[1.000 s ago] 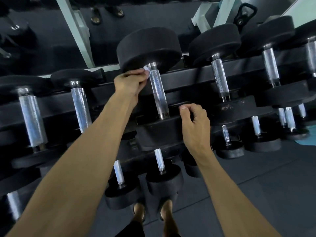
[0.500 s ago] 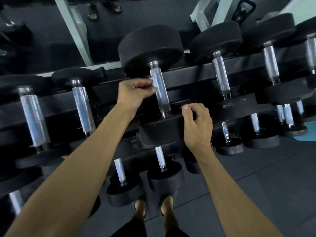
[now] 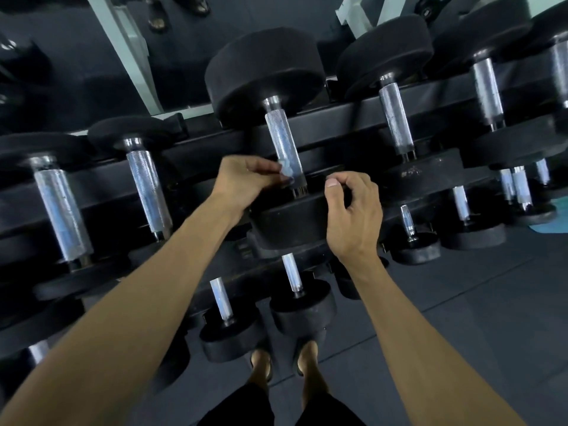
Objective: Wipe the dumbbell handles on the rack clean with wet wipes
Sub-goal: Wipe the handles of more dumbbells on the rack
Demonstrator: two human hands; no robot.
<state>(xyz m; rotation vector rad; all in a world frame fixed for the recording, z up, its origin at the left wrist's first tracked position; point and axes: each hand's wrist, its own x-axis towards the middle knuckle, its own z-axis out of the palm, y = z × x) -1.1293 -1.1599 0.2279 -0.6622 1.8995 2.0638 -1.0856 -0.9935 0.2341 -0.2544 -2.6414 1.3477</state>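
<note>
Knurled steel handle (image 3: 284,146); left hand (image 3: 246,179) presses crumpled wipe (image 3: 287,173).

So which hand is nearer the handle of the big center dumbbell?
Left. The left hand presses a wet wipe against the handle; the right hand hovers to its right, apart.

- A black metal tiered rack (image 3: 347,118) carries the weights, its rails running across from left to right.
- On the upper tier lie large dumbbells with round black rubber heads and knurled silver steel handles (image 3: 281,139), side by side, each resting across two rails.
- On the lower tier sit smaller black-headed dumbbells with thin chrome handles (image 3: 292,275).
- The rack stands on a dark grey tiled rubber floor (image 3: 479,302).
</note>
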